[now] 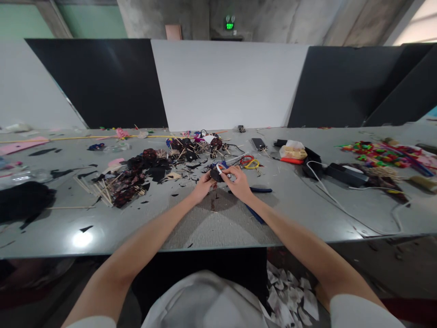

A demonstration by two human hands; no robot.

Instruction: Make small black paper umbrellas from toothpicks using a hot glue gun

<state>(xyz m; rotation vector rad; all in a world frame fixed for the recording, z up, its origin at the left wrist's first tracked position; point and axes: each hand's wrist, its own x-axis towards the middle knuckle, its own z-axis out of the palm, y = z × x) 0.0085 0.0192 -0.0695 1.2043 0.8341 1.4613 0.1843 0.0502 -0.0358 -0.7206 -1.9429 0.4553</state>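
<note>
A small dark, roundish piece [215, 175] is held between my hands over the middle of the table. My left hand [203, 187] is closed around its left side. At its upper right, the fingers of my right hand [238, 183] pinch a small white piece [219, 168] against it; its exact kind is too small to tell. Blue-handled pliers [261, 190] lie partly hidden beneath my right hand and forearm. Just beyond my hands are a red cord loop [245, 160] and a yellow loop [253, 164].
Dark balls with wooden sticks [184, 148] cluster behind my hands. Loose sticks [104, 191] and black scraps spread leftward. A phone [258, 144], an orange-handled tool [292, 161], a white cable [336, 207] and colourful fuzzy pieces [378, 154] lie rightward. Upright panels [228, 84] border the back.
</note>
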